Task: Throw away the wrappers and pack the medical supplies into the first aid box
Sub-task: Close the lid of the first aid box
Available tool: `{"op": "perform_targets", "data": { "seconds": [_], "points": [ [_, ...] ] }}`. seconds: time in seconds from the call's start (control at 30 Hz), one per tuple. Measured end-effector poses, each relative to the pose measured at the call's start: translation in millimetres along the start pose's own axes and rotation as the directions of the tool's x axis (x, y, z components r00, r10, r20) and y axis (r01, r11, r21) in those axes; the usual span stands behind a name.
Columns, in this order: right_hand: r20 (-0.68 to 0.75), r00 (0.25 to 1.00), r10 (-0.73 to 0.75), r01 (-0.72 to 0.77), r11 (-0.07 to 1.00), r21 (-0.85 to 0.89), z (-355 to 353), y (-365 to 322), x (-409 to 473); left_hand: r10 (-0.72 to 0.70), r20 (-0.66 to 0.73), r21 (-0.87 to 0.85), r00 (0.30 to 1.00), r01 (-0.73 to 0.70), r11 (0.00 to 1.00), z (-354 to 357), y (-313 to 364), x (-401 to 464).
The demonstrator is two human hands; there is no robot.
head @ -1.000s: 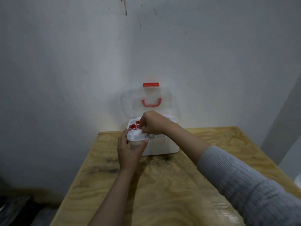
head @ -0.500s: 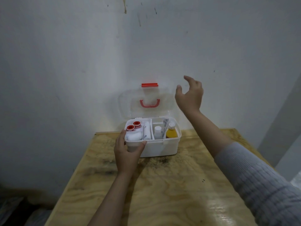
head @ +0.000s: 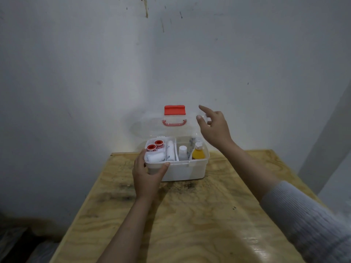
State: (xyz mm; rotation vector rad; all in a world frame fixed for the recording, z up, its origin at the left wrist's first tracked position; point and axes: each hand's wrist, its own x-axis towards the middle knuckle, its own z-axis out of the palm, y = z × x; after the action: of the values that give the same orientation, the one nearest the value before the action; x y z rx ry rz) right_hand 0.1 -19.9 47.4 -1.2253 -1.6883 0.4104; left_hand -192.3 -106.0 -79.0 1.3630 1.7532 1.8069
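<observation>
The white first aid box stands at the far end of the table, its clear lid with a red latch and red handle raised. Inside lie two red-capped tape rolls, white gauze rolls, a white bottle and a yellow bottle. My left hand grips the box's front left corner. My right hand has its thumb and forefinger around the lid's upper right corner.
The plywood table is stained dark in front of the box. A grey wall rises right behind the box. Dark clutter sits on the floor at the lower left.
My right hand left the inside of the box, rose to the right, then came down onto the lid's corner. The lid's top has tipped lower. My left hand stayed on the box.
</observation>
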Motion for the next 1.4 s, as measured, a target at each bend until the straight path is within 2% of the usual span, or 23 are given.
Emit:
{"op": "perform_targets", "data": {
  "seconds": [0.23, 0.4, 0.6, 0.7, 0.83, 1.0, 1.1, 1.23, 1.3, 1.4],
  "points": [
    [0.084, 0.996, 0.033, -0.032, 0.999, -0.022, -2, 21, -57, -0.101, 0.046, -0.085, 0.994, 0.105, 0.991, -11, 14, -1],
    [0.094, 0.995, 0.038, -0.030, 0.996, -0.089, 0, 25, -67, -0.094, 0.054, -0.040, 0.994, 0.096, 0.995, -14, 25, 7],
    [0.100, 0.989, -0.105, 0.110, 0.993, -0.051, 4, 4, -58, -0.161, 0.006, 0.030, 0.987, 0.160, 0.987, -11, 35, 17],
    [0.163, 0.986, -0.031, 0.024, 0.999, 0.047, 13, -3, -52, -0.169, -0.004, 0.015, 0.986, 0.169, 0.985, -11, 36, 16],
    [0.140, 0.979, 0.151, -0.175, 0.968, 0.182, 22, -1, -47, -0.157, -0.007, 0.020, 0.987, 0.158, 0.987, -12, 35, 17],
    [0.297, 0.944, 0.143, -0.204, 0.961, 0.185, 16, -1, -46, -0.153, -0.011, 0.014, 0.988, 0.153, 0.988, -13, 34, 16],
    [0.383, 0.920, 0.083, -0.153, 0.976, 0.157, 9, 1, -48, -0.149, -0.018, 0.005, 0.989, 0.149, 0.989, -11, 32, 16],
    [0.396, 0.918, 0.009, -0.011, 1.000, 0.002, 15, 12, -60, -0.148, -0.020, -0.016, 0.989, 0.148, 0.989, -10, 28, 16],
    [0.376, 0.924, -0.066, 0.121, 0.984, -0.127, 22, 18, -67, -0.149, -0.019, -0.019, 0.989, 0.149, 0.989, -9, 26, 16],
    [0.277, 0.946, -0.170, 0.224, 0.958, -0.180, 28, 25, -72, -0.148, -0.024, -0.014, 0.989, 0.148, 0.989, -9, 26, 16]
  ]
}}
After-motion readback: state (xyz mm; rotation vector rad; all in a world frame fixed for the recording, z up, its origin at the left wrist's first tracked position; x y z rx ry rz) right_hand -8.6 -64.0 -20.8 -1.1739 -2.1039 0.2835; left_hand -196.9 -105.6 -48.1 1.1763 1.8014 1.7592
